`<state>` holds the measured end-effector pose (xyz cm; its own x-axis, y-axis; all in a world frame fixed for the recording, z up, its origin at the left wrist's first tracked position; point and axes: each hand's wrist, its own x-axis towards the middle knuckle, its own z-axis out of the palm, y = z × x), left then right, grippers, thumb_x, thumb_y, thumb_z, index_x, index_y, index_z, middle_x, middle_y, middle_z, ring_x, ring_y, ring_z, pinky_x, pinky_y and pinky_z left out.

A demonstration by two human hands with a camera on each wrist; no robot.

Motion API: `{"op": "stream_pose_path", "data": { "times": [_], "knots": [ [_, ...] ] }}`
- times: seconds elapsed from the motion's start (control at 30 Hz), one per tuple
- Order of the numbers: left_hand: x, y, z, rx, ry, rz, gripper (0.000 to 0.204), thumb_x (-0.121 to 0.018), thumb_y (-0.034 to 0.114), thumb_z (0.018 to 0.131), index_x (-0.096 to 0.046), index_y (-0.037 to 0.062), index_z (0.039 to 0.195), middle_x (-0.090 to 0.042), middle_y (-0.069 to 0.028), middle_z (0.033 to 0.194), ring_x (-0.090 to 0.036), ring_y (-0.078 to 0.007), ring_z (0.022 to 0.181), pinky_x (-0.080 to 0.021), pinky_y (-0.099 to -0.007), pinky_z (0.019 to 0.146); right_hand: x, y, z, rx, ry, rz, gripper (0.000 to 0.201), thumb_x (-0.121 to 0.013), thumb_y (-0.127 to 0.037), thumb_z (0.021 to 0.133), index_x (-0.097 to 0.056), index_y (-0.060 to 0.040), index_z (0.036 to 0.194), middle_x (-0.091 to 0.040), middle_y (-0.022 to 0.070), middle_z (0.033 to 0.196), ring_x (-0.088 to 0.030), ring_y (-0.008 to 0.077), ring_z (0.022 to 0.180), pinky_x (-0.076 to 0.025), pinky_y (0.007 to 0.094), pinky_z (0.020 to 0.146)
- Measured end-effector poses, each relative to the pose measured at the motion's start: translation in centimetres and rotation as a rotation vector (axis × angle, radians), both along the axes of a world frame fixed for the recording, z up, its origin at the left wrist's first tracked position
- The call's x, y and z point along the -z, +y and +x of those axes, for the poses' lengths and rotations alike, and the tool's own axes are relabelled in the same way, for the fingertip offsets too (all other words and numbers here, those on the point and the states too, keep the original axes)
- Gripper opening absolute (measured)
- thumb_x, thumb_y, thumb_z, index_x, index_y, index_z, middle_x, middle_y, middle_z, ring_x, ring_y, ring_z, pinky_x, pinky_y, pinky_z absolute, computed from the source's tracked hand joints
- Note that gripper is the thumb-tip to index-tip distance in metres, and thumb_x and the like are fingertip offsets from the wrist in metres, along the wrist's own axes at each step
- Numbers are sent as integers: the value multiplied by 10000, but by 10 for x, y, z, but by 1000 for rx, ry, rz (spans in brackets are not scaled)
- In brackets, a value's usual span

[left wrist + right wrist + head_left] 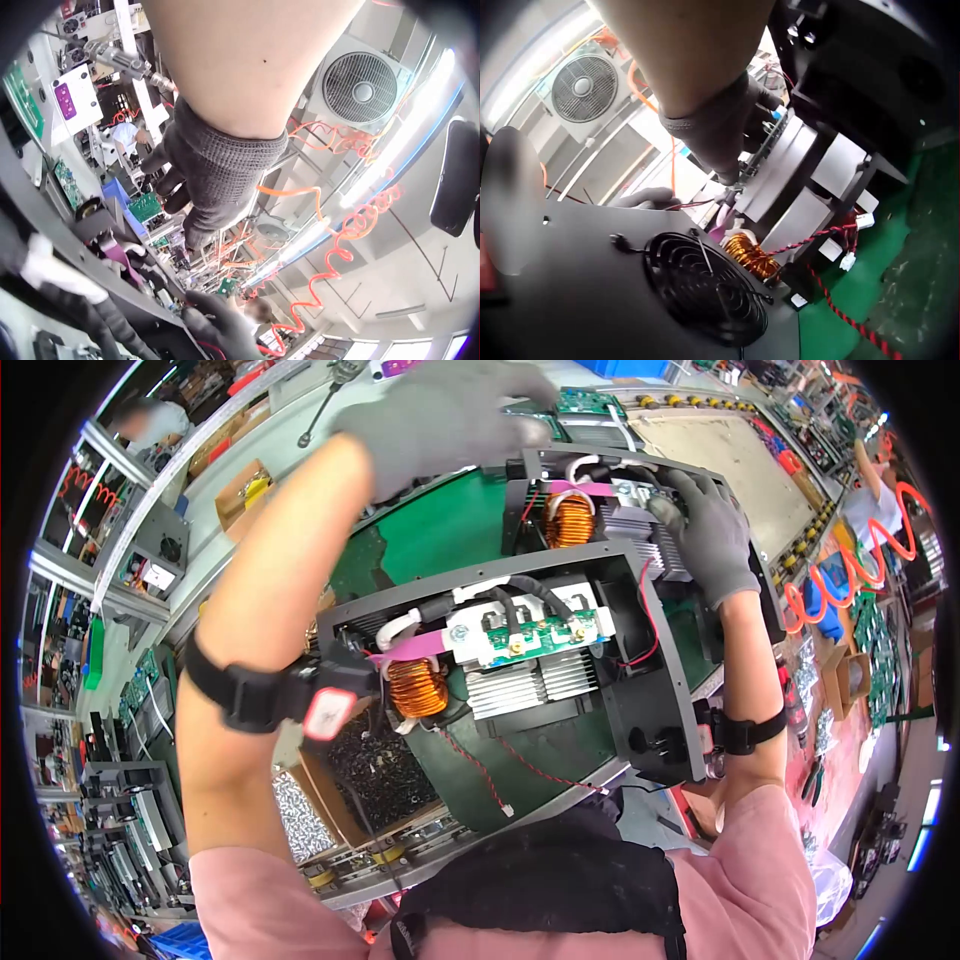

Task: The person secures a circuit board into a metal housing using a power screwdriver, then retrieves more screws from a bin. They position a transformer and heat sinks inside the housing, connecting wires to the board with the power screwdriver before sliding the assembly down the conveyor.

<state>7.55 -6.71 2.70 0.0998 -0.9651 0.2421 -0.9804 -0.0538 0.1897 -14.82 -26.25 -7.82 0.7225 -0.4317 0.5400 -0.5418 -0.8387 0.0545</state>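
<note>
My left hand (pixel 455 420), grey-gloved and blurred in the head view, is raised beyond the far power unit's left end. In the left wrist view the left hand (pixel 214 176) has loosely extended fingers, with nothing in them. My right hand (pixel 710 535), in the same glove, reaches into the far unit, fingers and thumb at its circuit board (pixel 632 492) above the finned heat sink (pixel 655 548). Whether it pinches a part there I cannot tell. Nearer me sits a similar open black unit (pixel 655 700) with a copper coil (pixel 418 688), green board (pixel 535 645) and silver heat sink (pixel 530 685).
Both units stand on a green work surface (pixel 430 535). Red-black twisted leads (pixel 465 760) trail from the near unit. A carton of dark screws (pixel 380 770) stands at the front left, beside silver screws (pixel 300 815). A screwdriver-like tool (pixel 325 405) lies at the back left.
</note>
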Motion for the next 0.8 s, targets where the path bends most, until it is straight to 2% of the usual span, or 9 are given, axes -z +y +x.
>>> {"op": "stream_pose_path", "data": {
  "times": [0.2, 0.37, 0.43, 0.53, 0.6, 0.63, 0.67, 0.73, 0.8],
  "knots": [
    [18, 77, 20, -124, 111, -97, 408, -606, 332, 893, -582, 82, 1216, -619, -50, 1171, -586, -186, 1054, -452, -333, 921, -16, -10, 3, -6, 81, 85, 472, -558, -504, 872, -618, -135, 1161, -634, 99, 1040, -550, 286, 1078, -416, 420, 910],
    [51, 153, -29, -294, 167, -264, 465, -631, 434, 831, -563, 166, 1206, -608, -102, 1180, -589, -320, 1065, -474, -389, 905, -52, 18, -49, -167, 168, -71, 490, -634, -379, 828, -560, -141, 1250, -555, 132, 1237, -519, 339, 1125, -408, 416, 946],
    [73, 186, -51, -418, 221, -373, 491, -626, 451, 842, -559, 134, 1210, -599, -124, 1194, -582, -328, 1087, -468, -385, 914, -42, 15, -97, 24, 88, -197, 472, -660, -307, 826, -558, -140, 1255, -542, 132, 1259, -510, 324, 1149, -415, 425, 942],
    [119, 226, -66, -463, 336, -444, 531, -625, 456, 853, -551, 85, 1226, -600, -152, 1181, -582, -337, 1093, -459, -384, 919, -6, -2, -139, 278, 154, 100, 457, -622, -224, 873, -524, -103, 1303, -564, 156, 1245, -514, 321, 1192, -407, 408, 977],
    [139, 240, -76, -529, 406, -454, 553, -625, 461, 855, -546, 65, 1232, -603, -160, 1171, -583, -336, 1094, -457, -384, 918, 11, -17, -148, 135, -112, 421, 432, -586, -157, 903, -504, -81, 1320, -622, 154, 1153, -574, 268, 1141, -432, 369, 949],
    [144, 247, -81, -591, 479, -458, 575, -626, 466, 857, -541, 45, 1238, -607, -168, 1161, -585, -335, 1096, -455, -384, 916, 3, -15, -139, 102, -80, 300, 419, -561, -121, 915, -496, -59, 1324, -657, 144, 1087, -627, 190, 1037, -455, 318, 902],
    [144, 252, -84, -596, 475, -467, 575, -626, 466, 857, -541, 45, 1238, -607, -168, 1161, -585, -335, 1096, -455, -384, 916, -26, -13, -131, 312, 112, 405, 416, -566, -92, 896, -515, -44, 1307, -670, 140, 1025, -628, 146, 935, -481, 290, 815],
    [144, 263, -91, -681, 536, -475, 576, -631, 473, 849, -554, 49, 1231, -606, -162, 1163, -583, -324, 1103, -452, -389, 918, -64, -54, -122, 167, 11, 607, 431, -576, -101, 875, -528, -38, 1298, -663, 118, 884, -602, 98, 754, -480, 256, 673],
    [147, 276, -96, -724, 534, -465, 559, -634, 456, 851, -560, 44, 1221, -607, -161, 1161, -585, -318, 1101, -452, -389, 919, -76, -155, -129, -166, 29, 406, 413, -578, -134, 862, -548, -15, 1256, -618, 72, 750, -564, 94, 557, -442, 249, 490]
  ]
}}
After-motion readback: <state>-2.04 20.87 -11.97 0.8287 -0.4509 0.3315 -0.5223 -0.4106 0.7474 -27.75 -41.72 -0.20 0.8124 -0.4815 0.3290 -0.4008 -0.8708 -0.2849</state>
